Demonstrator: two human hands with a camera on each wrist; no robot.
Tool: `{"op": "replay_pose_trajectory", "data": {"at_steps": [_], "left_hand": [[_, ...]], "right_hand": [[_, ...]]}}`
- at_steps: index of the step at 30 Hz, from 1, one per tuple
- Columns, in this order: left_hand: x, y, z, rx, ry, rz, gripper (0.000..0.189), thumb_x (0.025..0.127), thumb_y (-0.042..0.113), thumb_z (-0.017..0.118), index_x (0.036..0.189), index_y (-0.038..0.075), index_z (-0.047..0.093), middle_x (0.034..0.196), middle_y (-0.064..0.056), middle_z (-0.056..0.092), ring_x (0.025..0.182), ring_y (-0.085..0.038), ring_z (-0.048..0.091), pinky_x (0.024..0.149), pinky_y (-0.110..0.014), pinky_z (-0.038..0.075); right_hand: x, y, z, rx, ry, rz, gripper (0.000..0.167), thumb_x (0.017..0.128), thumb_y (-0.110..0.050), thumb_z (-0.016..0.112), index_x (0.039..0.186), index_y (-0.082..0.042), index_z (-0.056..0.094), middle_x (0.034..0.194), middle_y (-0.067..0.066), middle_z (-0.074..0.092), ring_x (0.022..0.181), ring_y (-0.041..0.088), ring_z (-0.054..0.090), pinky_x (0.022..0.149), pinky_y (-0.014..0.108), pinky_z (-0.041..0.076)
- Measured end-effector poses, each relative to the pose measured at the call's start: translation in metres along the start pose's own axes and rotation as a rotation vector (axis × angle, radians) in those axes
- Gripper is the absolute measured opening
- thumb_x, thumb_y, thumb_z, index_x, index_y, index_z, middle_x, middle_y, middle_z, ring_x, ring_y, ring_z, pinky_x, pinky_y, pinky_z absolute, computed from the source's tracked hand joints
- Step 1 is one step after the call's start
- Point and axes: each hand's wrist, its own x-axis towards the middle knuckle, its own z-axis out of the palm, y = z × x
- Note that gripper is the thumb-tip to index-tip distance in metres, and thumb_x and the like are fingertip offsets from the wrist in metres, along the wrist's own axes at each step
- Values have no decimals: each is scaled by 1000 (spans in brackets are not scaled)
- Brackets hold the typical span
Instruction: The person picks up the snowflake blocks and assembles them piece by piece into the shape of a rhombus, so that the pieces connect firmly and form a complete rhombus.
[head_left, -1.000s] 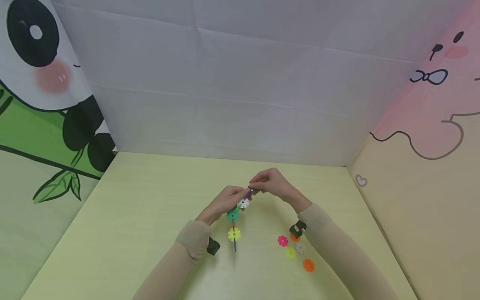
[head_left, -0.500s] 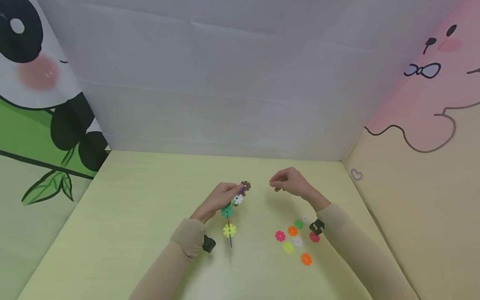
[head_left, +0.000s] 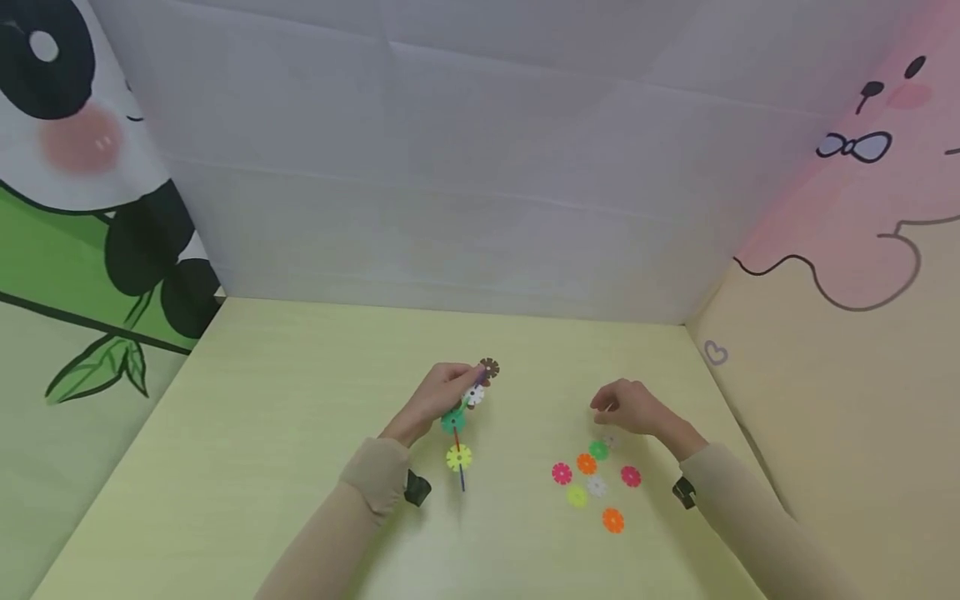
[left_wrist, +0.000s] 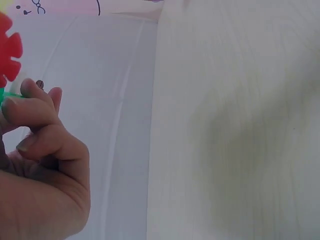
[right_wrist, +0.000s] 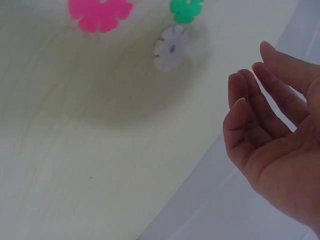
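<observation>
Between the thumb and fingers of the left hand [head_left: 438,393], I see a chain of interlocked snowflake discs [head_left: 453,422] pinched and hanging. Its brown disc [head_left: 489,367] sticks out past those fingertips; its yellow disc [head_left: 459,457] hangs below them, toward the wearer. The right hand [head_left: 630,407] has its fingers loosely curved around nothing, well apart from the chain. My head camera shows the loose snowflake discs [head_left: 587,463] on the table [head_left: 322,400], below the right fingers, a white disc [head_left: 611,439] nearest them.

My left wrist camera gives me the broad, notched face of a red disc [left_wrist: 9,52] above the left fingers, where the head view offers only a thin red edge. My right wrist camera opens up the gap between right thumb and fingers, with the white disc, a green disc [right_wrist: 186,9] and a pink disc [right_wrist: 100,12] off to one side.

A second ago the right fingers were at the brown disc, against the left hand; now they have withdrawn toward the loose discs, while the left grip stays.
</observation>
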Motion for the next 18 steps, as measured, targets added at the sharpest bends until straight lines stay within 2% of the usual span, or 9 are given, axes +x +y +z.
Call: {"op": "replay_pose_trajectory", "data": {"at_steps": [6,8,12,18], "left_hand": [[0,0,1,-9,30,16,35,96,40,56,98,10,73,100,-9,66,74,-14,49,65,-30,41],[0,-1,1,-23,39,12,33,96,39,57,98,10,73,95,-9,66,74,-14,51,64,-28,42],[-1,-2,1,-64,52,3,30,96,36,58,101,9,71,78,-5,62,57,-12,48,50,-24,38],[0,-4,0,-108,73,10,28,96,33,59,103,8,69,71,-5,62,51,-10,47,45,-23,37]], "right_hand": [[-15,22,10,52,-34,58,24,79,-8,78,102,-4,71,97,5,66,89,25,61,76,38,52],[-17,27,14,55,-33,73,25,78,-8,79,101,-5,71,97,5,66,89,25,62,76,38,52],[-20,33,20,45,-24,98,23,78,-8,79,99,-7,71,96,2,66,88,22,61,78,39,51],[-23,34,25,38,-4,117,21,77,-6,79,96,-8,70,92,1,65,85,20,59,79,41,50]]}}
